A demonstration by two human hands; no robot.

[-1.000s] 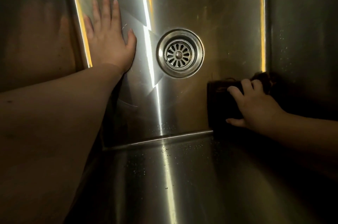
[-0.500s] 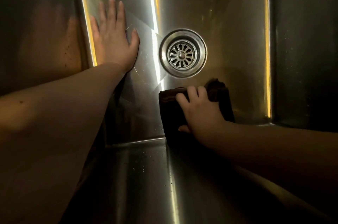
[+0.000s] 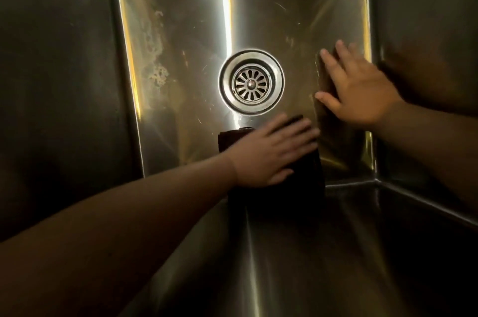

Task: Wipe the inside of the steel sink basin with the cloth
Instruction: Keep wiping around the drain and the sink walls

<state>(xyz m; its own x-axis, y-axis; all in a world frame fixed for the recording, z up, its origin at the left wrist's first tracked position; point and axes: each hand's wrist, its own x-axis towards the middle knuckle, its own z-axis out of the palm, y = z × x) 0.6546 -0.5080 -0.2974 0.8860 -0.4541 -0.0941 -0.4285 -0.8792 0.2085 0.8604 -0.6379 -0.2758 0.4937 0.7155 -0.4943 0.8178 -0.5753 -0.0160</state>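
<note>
below the drain (image 3: 251, 81), flat left hand (image 3: 269, 156) half-covers cloth (image 3: 307, 171); blurred right hand (image 3: 359, 94) spread.

Steel sink basin (image 3: 181, 19), central drain (image 3: 251, 81), dark cloth (image 3: 305, 182) on floor

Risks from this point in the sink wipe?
1. The left hand only presses the cloth with flat fingers, so it may slide out from under.
2. The whitish residue patch left of the drain lies far from the cloth and could be missed.
3. The right hand lies flat on the basin floor, likely blocking strokes that way.
</note>
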